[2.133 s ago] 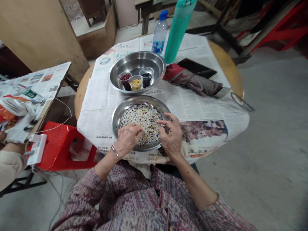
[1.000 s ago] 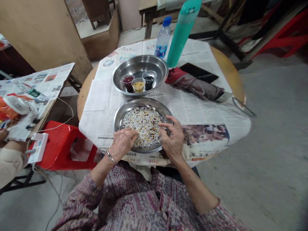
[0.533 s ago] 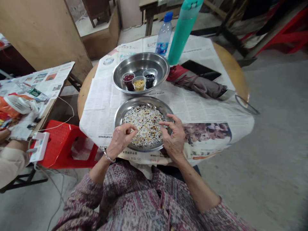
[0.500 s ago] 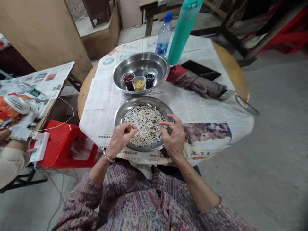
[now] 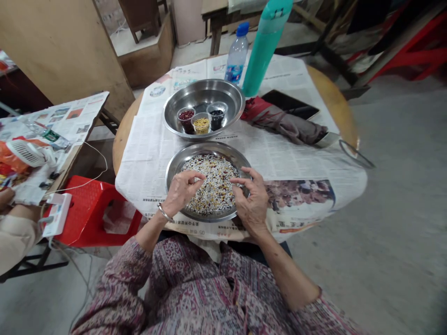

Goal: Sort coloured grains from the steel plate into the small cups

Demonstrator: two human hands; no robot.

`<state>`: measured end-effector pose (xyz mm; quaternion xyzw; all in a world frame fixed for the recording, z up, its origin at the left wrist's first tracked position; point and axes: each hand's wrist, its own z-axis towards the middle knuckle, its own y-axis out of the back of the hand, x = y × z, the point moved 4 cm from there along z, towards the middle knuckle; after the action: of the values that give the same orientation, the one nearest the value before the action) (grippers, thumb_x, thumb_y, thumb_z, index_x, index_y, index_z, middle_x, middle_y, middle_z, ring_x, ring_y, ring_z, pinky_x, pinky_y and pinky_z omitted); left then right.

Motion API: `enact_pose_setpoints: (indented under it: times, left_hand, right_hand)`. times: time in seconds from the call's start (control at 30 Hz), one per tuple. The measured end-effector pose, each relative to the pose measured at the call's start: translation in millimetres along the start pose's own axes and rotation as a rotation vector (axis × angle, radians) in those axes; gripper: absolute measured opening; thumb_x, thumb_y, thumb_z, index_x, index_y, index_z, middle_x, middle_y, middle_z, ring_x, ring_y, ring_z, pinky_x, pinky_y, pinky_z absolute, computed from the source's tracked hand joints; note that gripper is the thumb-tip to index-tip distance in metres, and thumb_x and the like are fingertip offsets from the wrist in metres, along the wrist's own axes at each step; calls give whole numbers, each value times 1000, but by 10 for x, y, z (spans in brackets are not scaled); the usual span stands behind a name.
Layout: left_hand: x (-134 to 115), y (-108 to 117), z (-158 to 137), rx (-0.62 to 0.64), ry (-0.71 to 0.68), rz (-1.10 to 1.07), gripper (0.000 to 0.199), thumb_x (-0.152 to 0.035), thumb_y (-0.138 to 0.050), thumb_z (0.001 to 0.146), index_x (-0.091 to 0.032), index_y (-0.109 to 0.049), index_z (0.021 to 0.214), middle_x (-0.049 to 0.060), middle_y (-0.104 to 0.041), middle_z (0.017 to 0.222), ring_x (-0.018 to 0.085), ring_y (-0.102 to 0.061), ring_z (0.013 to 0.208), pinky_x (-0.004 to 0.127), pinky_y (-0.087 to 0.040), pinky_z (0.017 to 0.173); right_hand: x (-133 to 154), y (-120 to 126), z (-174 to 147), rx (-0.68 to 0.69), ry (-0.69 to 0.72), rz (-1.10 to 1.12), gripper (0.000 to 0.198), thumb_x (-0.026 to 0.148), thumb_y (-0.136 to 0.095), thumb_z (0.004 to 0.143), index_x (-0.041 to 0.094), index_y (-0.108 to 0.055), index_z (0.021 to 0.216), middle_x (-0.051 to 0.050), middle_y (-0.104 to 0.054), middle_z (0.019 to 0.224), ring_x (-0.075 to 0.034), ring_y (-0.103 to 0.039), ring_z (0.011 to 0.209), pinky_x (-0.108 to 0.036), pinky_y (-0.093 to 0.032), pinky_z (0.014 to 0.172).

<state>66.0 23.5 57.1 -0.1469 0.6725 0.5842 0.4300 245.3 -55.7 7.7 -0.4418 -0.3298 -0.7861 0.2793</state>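
Note:
A steel bowl near the table's front edge holds a spread of white grains mixed with yellow, dark red and black ones. Over its left side is my left hand, thumb and forefinger pinched together; anything between them is too small to make out. Above the right rim my right hand has thumb and forefinger apart, with no held thing visible. Behind stands a larger steel basin with three clear cups: dark red beans, yellow kernels and black beans.
Newspaper covers the round table. A water bottle, a teal bottle, a folded umbrella and a dark tablet-like slab lie beyond. At left are a red stool, a power strip and another person's arm.
My left hand has moved slightly right and up over the grains, its thumb and forefinger still together. My right hand has barely moved. The view has shifted slightly.

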Motion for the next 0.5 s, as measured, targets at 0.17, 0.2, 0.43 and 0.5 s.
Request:
enact_pose_setpoints:
  times: [0.17,0.2,0.43,0.5]
  left_hand:
    - [6,-113,79,1,-145,380,16,-21,-63,89,-24,-74,99,2,-70,83,15,-63,81,31,-49,84]
    - [11,-124,86,2,-143,407,16,-22,-63,89,-25,-74,100,2,-71,85,16,-65,87,32,-49,87]
    - [-22,-149,113,56,-132,521,18,-23,-64,90,-27,-75,104,5,-73,97,19,-67,97,33,-51,88]
    - [-36,-145,121,59,-143,544,17,-24,-64,90,-27,-75,103,4,-73,98,18,-67,94,32,-51,86]
  right_hand:
    - [1,2,1,-2,7,-3,17,17,-54,79,22,-70,84,-7,-61,125,-22,-55,121,-46,-40,107]
    - [-1,2,1,-4,5,-5,17,17,-54,79,22,-70,84,-7,-61,125,-22,-56,121,-46,-40,106]
    - [-5,2,6,-5,5,-9,17,17,-54,78,21,-70,83,-9,-61,125,-23,-55,121,-46,-39,107]
    - [-2,5,8,-7,4,-3,17,16,-54,78,21,-69,83,-8,-61,125,-22,-55,121,-46,-39,107]
